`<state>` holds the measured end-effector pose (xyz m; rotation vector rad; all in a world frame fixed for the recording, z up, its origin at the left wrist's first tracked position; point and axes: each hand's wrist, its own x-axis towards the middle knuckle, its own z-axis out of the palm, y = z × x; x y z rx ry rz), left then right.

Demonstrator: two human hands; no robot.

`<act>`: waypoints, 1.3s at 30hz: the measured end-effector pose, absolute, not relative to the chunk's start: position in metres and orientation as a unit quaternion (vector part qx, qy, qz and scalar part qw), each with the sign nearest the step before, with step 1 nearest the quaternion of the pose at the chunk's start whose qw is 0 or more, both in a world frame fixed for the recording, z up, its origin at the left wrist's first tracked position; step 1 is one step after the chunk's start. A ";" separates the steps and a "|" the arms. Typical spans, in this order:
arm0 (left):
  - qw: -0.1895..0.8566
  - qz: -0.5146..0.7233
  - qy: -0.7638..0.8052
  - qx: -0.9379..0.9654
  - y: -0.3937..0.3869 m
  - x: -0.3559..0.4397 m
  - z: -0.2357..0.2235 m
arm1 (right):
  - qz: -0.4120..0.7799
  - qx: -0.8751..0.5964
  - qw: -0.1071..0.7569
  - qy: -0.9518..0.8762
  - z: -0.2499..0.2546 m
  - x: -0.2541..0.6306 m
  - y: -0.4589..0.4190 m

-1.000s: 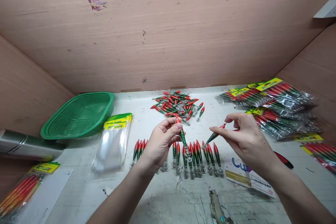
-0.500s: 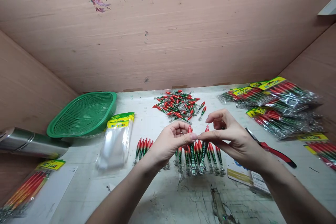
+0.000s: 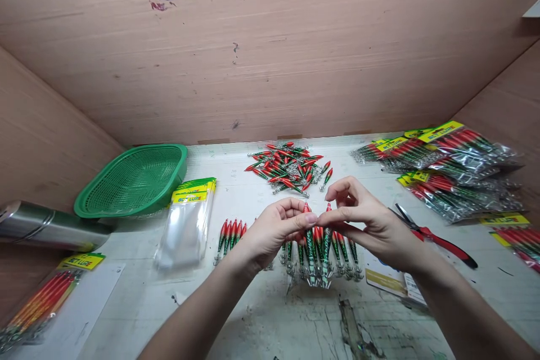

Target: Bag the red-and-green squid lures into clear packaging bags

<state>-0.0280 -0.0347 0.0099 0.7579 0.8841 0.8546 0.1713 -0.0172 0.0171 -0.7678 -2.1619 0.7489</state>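
My left hand [image 3: 273, 232] pinches a red-and-green squid jig lure [image 3: 309, 239] by its red tip, hooks hanging down. My right hand [image 3: 368, 225] pinches a second lure [image 3: 327, 242] the same way, right beside the first; the fingertips of both hands touch. Both lures hang just above a row of lures [image 3: 337, 250] laid side by side on the white worktop [image 3: 253, 304]. A small group of lures [image 3: 231, 233] lies to the left of my left hand. A loose heap of lures [image 3: 289, 169] lies further back.
A green mesh basket [image 3: 134, 180] and a stack of empty yellow-headed bags [image 3: 188, 222] sit at left, beside a metal cylinder [image 3: 46, 228]. Filled bags [image 3: 451, 171] pile up at right, more [image 3: 37, 301] at lower left. Red-handled pliers [image 3: 434, 236] lie right of my hand. Wooden walls enclose the bench.
My hands came together from about a hand's width apart; the right-hand lure swung from slanted to hanging upright beside the left one. Both have lowered slightly toward the row.
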 end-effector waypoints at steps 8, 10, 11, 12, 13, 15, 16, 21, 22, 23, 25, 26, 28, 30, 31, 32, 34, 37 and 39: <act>0.790 0.363 0.394 0.297 -0.037 -0.028 0.004 | 0.387 -0.271 0.356 -0.806 0.001 0.173 -0.014; 0.793 0.366 0.393 0.289 -0.038 -0.028 0.004 | 0.398 -0.267 0.356 -0.802 0.001 0.173 -0.015; 0.794 0.367 0.391 0.285 -0.038 -0.029 0.004 | 0.402 -0.264 0.358 -0.801 0.001 0.172 -0.015; 0.796 0.368 0.390 0.281 -0.038 -0.028 0.004 | 0.405 -0.260 0.360 -0.799 0.001 0.172 -0.015; 0.798 0.368 0.389 0.279 -0.038 -0.028 0.003 | 0.408 -0.258 0.363 -0.797 0.001 0.171 -0.015; 0.801 0.363 0.385 0.280 -0.039 -0.026 0.003 | 0.410 -0.255 0.367 -0.795 0.001 0.170 -0.015; 0.802 0.361 0.384 0.282 -0.040 -0.025 0.004 | 0.411 -0.255 0.367 -0.795 0.001 0.170 -0.015; 0.776 0.367 0.405 0.316 -0.034 -0.037 0.008 | 0.411 -0.261 0.349 -0.801 0.001 0.171 -0.015; 0.748 0.369 0.430 0.345 -0.029 -0.044 0.009 | 0.407 -0.266 0.347 -0.802 0.001 0.171 -0.015; 0.709 0.372 0.464 0.380 -0.021 -0.054 0.009 | 0.403 -0.272 0.345 -0.802 0.001 0.171 -0.016; 0.572 0.354 0.575 0.465 0.000 -0.077 0.006 | 0.391 -0.290 0.347 -0.802 0.002 0.171 -0.017; 0.534 0.350 0.610 0.470 0.011 -0.090 0.002 | 0.384 -0.300 0.346 -0.802 0.003 0.170 -0.018; 0.474 0.339 0.667 0.464 0.032 -0.111 -0.010 | 0.370 -0.316 0.341 -0.804 0.004 0.169 -0.019; 0.428 0.298 0.721 0.456 0.047 -0.126 -0.024 | 0.364 -0.319 0.333 -0.809 0.004 0.168 -0.019; 0.413 0.274 0.740 0.455 0.051 -0.131 -0.031 | 0.364 -0.318 0.328 -0.812 0.004 0.167 -0.019; 0.404 0.251 0.753 0.455 0.054 -0.134 -0.038 | 0.365 -0.316 0.324 -0.813 0.005 0.166 -0.019; 0.395 0.214 0.766 0.460 0.055 -0.136 -0.048 | 0.368 -0.314 0.315 -0.816 0.005 0.166 -0.018; 0.383 0.193 0.764 0.482 0.050 -0.132 -0.051 | 0.369 -0.314 0.304 -0.821 0.005 0.166 -0.018; 0.375 0.207 0.750 0.504 0.043 -0.125 -0.043 | 0.371 -0.317 0.298 -0.821 0.005 0.166 -0.018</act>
